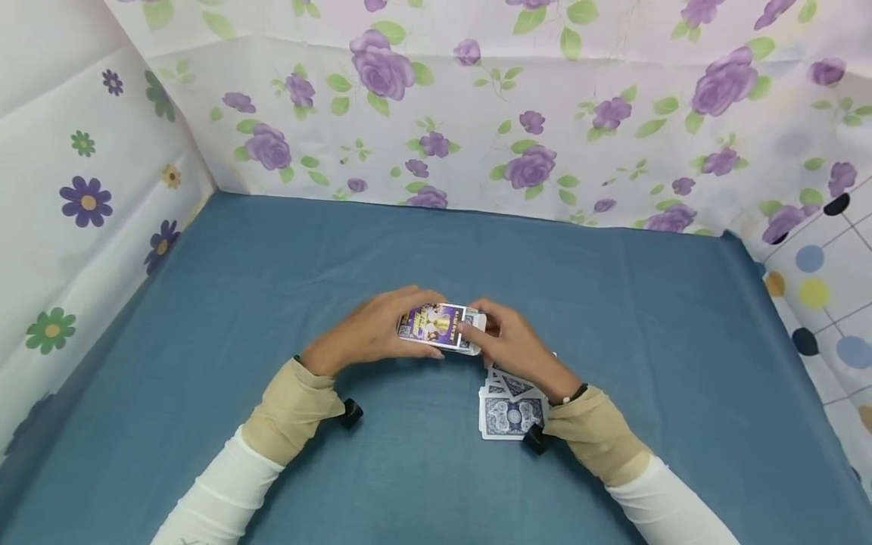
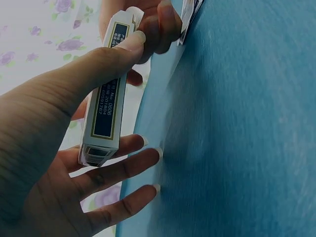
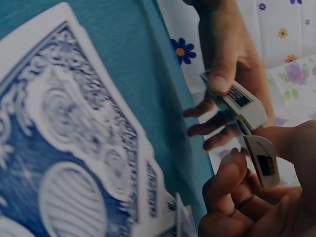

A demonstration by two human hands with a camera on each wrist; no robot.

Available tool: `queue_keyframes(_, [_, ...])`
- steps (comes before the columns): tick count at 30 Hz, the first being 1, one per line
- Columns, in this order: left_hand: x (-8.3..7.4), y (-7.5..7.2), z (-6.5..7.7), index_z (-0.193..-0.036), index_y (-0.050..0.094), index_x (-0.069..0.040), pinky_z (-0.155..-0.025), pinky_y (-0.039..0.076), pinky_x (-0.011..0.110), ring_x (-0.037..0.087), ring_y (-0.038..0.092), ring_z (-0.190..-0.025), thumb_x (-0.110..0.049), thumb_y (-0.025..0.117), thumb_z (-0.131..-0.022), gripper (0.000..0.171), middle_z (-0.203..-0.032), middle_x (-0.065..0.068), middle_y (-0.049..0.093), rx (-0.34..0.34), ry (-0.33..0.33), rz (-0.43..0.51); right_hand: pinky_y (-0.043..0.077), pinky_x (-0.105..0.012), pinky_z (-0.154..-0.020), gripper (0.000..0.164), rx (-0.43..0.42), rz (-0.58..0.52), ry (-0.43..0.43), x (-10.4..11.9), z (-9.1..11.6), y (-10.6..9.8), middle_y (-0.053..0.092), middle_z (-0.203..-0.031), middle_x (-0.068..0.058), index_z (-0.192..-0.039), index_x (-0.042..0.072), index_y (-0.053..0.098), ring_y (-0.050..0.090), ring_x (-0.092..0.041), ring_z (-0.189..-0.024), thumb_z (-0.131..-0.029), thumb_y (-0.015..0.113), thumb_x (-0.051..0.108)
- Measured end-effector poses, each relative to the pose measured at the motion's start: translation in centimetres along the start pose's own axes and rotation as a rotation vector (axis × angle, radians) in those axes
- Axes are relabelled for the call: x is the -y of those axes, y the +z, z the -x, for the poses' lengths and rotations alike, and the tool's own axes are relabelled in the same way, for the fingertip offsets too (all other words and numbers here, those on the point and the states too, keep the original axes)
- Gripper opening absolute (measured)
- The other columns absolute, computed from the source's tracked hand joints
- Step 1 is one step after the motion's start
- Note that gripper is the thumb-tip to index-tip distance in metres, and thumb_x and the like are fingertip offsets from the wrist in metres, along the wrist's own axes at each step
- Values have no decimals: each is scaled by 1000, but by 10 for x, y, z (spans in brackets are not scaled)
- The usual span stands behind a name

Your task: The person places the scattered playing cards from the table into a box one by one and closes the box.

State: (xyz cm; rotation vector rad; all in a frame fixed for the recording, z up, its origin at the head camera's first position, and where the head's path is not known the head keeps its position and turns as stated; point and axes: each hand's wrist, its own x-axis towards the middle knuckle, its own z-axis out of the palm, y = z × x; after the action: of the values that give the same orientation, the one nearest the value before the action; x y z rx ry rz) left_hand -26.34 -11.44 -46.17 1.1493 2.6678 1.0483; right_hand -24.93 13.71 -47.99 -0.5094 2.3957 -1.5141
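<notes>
A small playing-card box [image 1: 429,324] with a purple and gold picture on its face is held above the blue cloth. My left hand [image 1: 378,325] grips it, the thumb [image 2: 94,64] along its dark-labelled narrow side. My right hand [image 1: 507,337] pinches the box at its other end, where a white flap [image 3: 264,160] stands open. What lies inside the box is hidden. Beneath the right wrist, a loose spread of blue-and-white playing cards [image 1: 511,416] lies back side up on the cloth; the right forearm partly covers it.
A blue cloth [image 1: 409,250] covers the table. A white sheet with purple roses [image 1: 531,166] stands along the back edge. Flower-patterned sheeting [image 1: 88,200] is at the left, and dotted sheeting [image 1: 814,291] at the right.
</notes>
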Motion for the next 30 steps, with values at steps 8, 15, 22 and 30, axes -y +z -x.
queue_keyframes(8, [6,-2,2,-135,57,-26,-69,49,30,9,54,-83,-48,79,-78,65,-108,-9,56,-2,-26,51,49,-47,-53,33,30,-74,-45,5,-3,-11,60,-73,-22,-127,7,57,57,-41,-59,-97,62,20])
queue_keyframes(15, [5,-1,2,-134,57,-27,-67,48,29,7,53,-81,-48,79,-78,64,-106,-11,56,-7,-5,30,53,-44,-57,26,62,-65,-12,6,-1,-11,62,-77,-14,-119,7,59,60,-31,-61,-96,63,19])
queue_keyframes(22, [1,-1,0,-133,57,-28,-66,48,29,8,52,-79,-50,78,-78,63,-103,-11,55,6,-12,4,55,-42,-58,22,44,-63,-8,3,0,-7,64,-79,-13,-114,8,59,62,-29,-61,-96,64,20])
queue_keyframes(30, [0,1,0,-134,56,-29,-66,48,29,8,52,-80,-51,76,-79,63,-104,-11,55,15,-20,-22,55,-40,-58,21,43,-65,-2,3,0,-2,65,-87,-11,-111,8,60,62,-27,-65,-97,63,23])
